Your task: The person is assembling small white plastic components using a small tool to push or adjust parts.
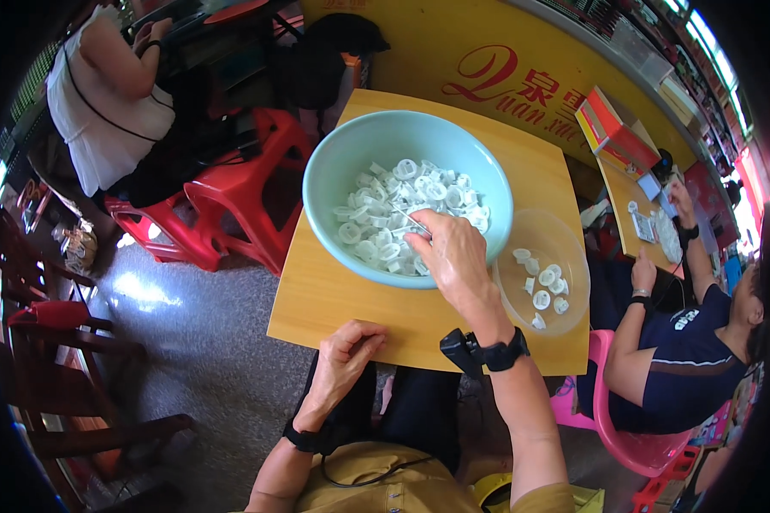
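Note:
A large pale-green bowl (pixel 325 184) stands on the wooden table, with a heap of small white translucent plastic pieces (pixel 389 214) in it. My right hand (pixel 452 256) reaches over the bowl's near side and pinches a thin metal tool (pixel 412 220) whose tip points into the heap. Whether the tip grips a piece cannot be made out. My left hand (pixel 348 352) is closed at the table's front edge, fingers curled; anything inside them is hidden. Right of the bowl, a shallow clear round container (pixel 522 312) holds several similar white pieces (pixel 541 299).
The wooden table (pixel 316 299) ends close to my lap. Red plastic stools (pixel 265 179) stand to the left near a person in white (pixel 103 94). On the right, another person (pixel 684 359) sits on a pink chair (pixel 606 410) at a second table (pixel 618 201).

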A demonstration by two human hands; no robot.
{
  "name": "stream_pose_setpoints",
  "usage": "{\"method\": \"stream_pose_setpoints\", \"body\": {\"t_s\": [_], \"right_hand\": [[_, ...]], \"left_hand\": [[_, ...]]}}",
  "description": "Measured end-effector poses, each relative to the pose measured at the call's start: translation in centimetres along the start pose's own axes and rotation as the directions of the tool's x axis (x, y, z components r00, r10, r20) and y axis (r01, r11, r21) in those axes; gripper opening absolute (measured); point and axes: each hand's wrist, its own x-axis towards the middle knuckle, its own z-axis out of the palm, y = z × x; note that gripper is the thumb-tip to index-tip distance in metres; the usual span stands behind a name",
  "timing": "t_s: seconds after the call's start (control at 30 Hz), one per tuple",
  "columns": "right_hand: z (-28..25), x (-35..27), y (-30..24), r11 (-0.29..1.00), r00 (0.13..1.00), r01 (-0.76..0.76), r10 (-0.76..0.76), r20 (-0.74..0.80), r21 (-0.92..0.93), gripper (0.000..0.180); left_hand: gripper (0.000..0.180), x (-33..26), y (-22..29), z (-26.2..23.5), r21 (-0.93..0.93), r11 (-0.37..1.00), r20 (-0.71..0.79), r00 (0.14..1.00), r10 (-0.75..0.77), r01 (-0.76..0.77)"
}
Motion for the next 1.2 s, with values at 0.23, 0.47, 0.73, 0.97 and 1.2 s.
{"method": "stream_pose_setpoints", "body": {"t_s": [0.23,0.47,0.73,0.97,1.2], "right_hand": [[1.0,2.3,0.6,0.998,0.985,-0.022,0.031,0.168,-0.057,0.017],[-2.5,-1.8,-2.7,0.980,0.996,0.091,-0.086,-0.032,0.175,0.012],[-2.7,-10.4,-5.0,0.927,0.992,0.068,-0.103,0.076,0.369,0.015],[-1.8,-12.8,-5.2,0.910,0.994,0.034,-0.073,0.079,0.414,0.021],[-1.5,-14.7,-5.4,0.795,0.978,-0.203,0.188,0.087,0.571,0.023]], "left_hand": [[0.009,0.1,-0.3,-0.1,-0.032,0.999,0.010,0.999,0.031,-0.031],[0.012,-0.5,-0.9,-0.5,-0.107,0.994,0.033,0.999,0.018,-0.014],[0.035,-2.1,2.4,-1.2,-0.651,0.750,0.081,0.993,-0.087,0.119],[0.030,-3.1,2.3,-0.3,-0.698,0.696,0.115,0.986,-0.121,0.167],[0.028,-3.9,2.1,0.3,-0.716,0.678,0.123,0.986,-0.111,0.166]]}}
